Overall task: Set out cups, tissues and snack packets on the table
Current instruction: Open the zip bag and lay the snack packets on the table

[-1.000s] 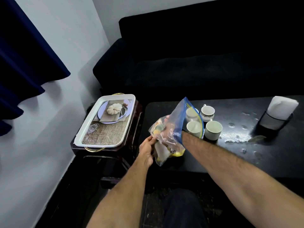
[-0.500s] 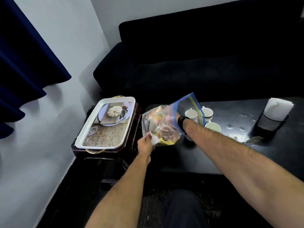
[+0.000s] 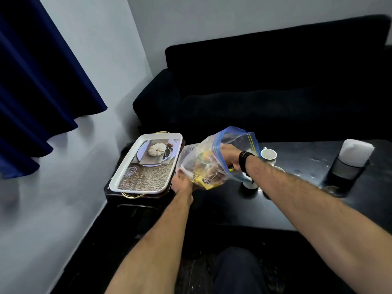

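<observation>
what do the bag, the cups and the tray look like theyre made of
Bag: thin clear plastic, crinkled and see-through, with a blue zip edge. Cups: probably glazed ceramic, white and smooth. Tray: white glossy rim, likely plastic or melamine, with a printed base.

Bare forearms — black band [image 3: 244,161] (corded, layered) at right wrist; dark trousers [image 3: 235,270].

Inside the zip bag [image 3: 214,164] the right hand's [image 3: 230,155] fingers are hidden among blurred snack packets [image 3: 204,177], the right forearm covers most cups [image 3: 268,155], and the tabletop [image 3: 297,209] runs off the right edge.
</observation>
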